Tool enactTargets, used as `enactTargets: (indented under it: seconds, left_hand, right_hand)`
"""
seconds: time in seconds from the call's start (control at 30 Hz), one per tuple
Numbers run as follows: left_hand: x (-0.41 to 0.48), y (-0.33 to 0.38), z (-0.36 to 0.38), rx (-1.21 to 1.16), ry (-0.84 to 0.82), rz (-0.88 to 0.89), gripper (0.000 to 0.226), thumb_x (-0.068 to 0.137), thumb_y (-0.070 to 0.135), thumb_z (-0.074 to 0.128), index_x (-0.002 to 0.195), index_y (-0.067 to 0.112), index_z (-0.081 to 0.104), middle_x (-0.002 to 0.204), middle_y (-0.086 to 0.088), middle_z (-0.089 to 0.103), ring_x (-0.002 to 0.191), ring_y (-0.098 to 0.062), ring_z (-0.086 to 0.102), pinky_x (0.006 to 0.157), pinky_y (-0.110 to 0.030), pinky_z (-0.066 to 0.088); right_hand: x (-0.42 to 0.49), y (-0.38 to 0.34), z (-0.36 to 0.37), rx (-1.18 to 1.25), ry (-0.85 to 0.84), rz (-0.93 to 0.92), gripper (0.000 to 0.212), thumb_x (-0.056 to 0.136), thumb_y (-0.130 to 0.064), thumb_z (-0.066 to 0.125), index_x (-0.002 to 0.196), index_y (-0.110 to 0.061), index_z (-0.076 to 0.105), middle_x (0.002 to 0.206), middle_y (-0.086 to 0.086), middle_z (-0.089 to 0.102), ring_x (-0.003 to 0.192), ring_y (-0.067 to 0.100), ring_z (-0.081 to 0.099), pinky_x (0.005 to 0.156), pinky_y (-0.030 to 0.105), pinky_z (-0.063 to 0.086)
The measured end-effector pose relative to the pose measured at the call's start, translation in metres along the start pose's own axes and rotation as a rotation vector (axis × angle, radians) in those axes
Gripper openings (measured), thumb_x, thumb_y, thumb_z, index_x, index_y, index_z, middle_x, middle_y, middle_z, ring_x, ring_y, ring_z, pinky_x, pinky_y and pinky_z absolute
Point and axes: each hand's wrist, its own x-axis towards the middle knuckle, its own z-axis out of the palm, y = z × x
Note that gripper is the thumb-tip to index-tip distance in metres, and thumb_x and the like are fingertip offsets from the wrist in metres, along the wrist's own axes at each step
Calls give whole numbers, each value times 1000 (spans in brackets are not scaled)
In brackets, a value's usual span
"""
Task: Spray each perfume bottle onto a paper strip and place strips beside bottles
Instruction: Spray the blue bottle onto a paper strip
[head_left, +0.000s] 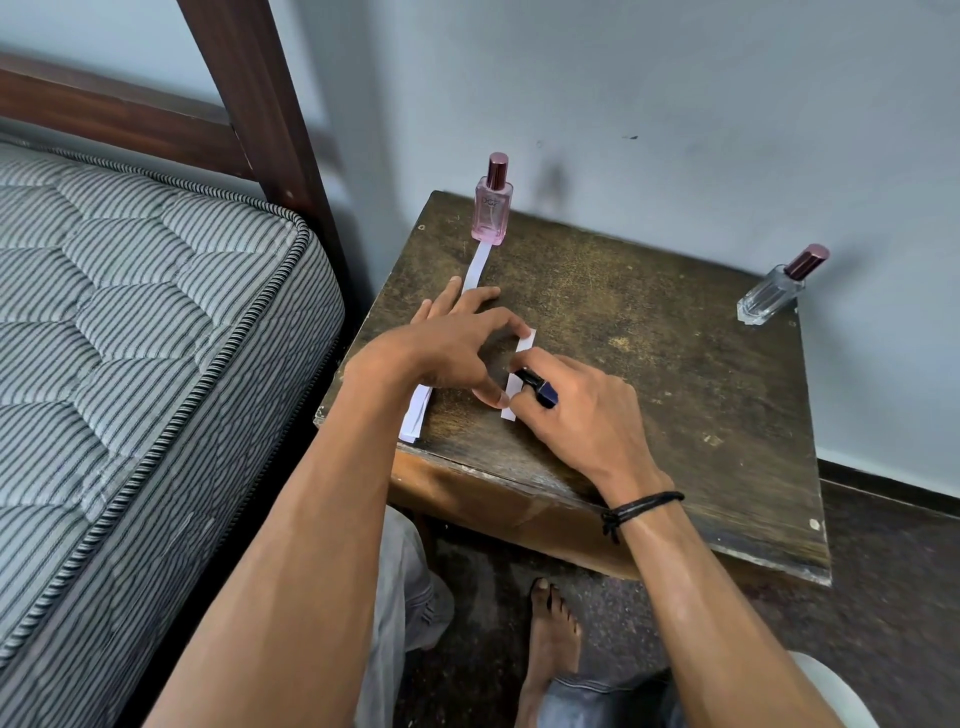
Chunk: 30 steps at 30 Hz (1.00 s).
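The left hand (447, 353), fingers spread, pins the paper strip (524, 345) to the counter (649, 364) near its front. The right hand (576, 410) grips a dark blue bottle (540, 389) over it — the nozzle should squarely face the paper.

Pink bottle (492, 208) upright — strip (478, 267) seemingly touching

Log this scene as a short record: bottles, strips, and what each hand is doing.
pink bottle: upright, back left of table, a strip lying in front of it
clear bottle: back right, no strip beside it
left hand: presses centre strip flat
right hand: grips dark blue object over centre strip
spare strips: stacked at table's left edge
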Motion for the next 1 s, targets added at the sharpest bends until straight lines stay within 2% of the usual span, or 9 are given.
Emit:
enactTargets:
  seconds: [0.1, 0.17, 0.43, 0.63, 0.73, 1.0]
  left_hand:
    - [1, -1, 1, -9, -4, -1, 81, 71, 40, 87, 140, 49, 43, 166, 16, 0, 151, -20, -25, 122, -52, -8]
    - [1, -1, 1, -10, -4, -1, 81, 71, 41, 87, 139, 49, 43, 166, 16, 0, 151, -19, -25, 123, -52, -8]
    - [1, -1, 0, -7, -4, -3, 82, 71, 41, 87, 140, 49, 43, 166, 16, 0, 151, -19, -25, 123, -51, -8]
    - [0, -1, 0, -6, 0, 3, 82, 71, 40, 87, 140, 48, 43, 167, 14, 0, 152, -20, -25, 123, -53, -8]
    - [0, 0, 0, -1, 2, 4, 82, 71, 40, 87, 140, 48, 43, 167, 13, 0, 152, -21, -25, 123, -53, -8]
    - [-1, 2, 0, -5, -1, -4, 82, 72, 37, 87, 141, 47, 43, 167, 14, 1, 152, -20, -25, 122, -52, -7]
  right_hand:
    - [1, -1, -1, 31, -17, 40, 22, 89, -34, 61, 110, -36, 65, 69, -15, 46, 62, 19, 51, 52, 32, 43]
    - [3, 0, -2, 34, -13, 42, 24, 89, -33, 61, 112, -35, 65, 67, -15, 44, 61, 17, 47, 53, 32, 43]
    - [6, -3, -3, -14, -9, 28, 22, 90, -30, 61, 112, -30, 67, 74, -15, 49, 62, 20, 46, 53, 31, 35]
    - [6, -4, 0, -55, -15, 24, 18, 92, -31, 60, 109, -30, 65, 72, -10, 56, 63, 26, 57, 51, 31, 38]
    - [5, -4, 0, -68, -17, 9, 15, 92, -32, 60, 106, -30, 64, 73, -7, 60, 62, 27, 58, 50, 30, 36]
    - [5, -5, 0, -45, -9, 5, 12, 91, -32, 61, 102, -27, 64, 70, -8, 57, 61, 28, 55, 51, 30, 32]
